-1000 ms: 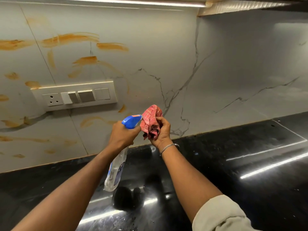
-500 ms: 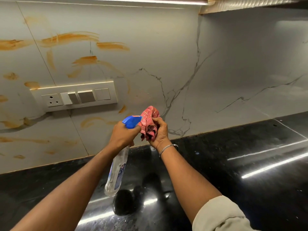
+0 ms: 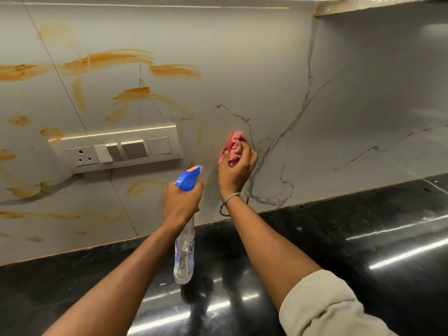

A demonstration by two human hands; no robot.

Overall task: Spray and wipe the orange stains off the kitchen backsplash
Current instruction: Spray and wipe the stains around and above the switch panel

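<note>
Right grip (image 3: pixel 236 169) bunches the cloth (image 3: pixel 232 147) against the backsplash (image 3: pixel 242 69); left grip (image 3: pixel 183 202) holds the spray bottle (image 3: pixel 185 251). Best spray stains (image 3: pixel 109 60) first, keeping clear of the switch panel (image 3: pixel 116 146).

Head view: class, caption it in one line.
Left hand aims spray bottle; right hand presses pink cloth to stained backsplash.

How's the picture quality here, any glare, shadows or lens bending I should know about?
Head view: bright streaks of glare run across the glossy black countertop; the right hand with the red cloth throws a soft shadow on the backsplash to its left; the wide lens bows the counter edge and tilts the switch panel; the orange stains look sharp, evenly lit from above.
</note>
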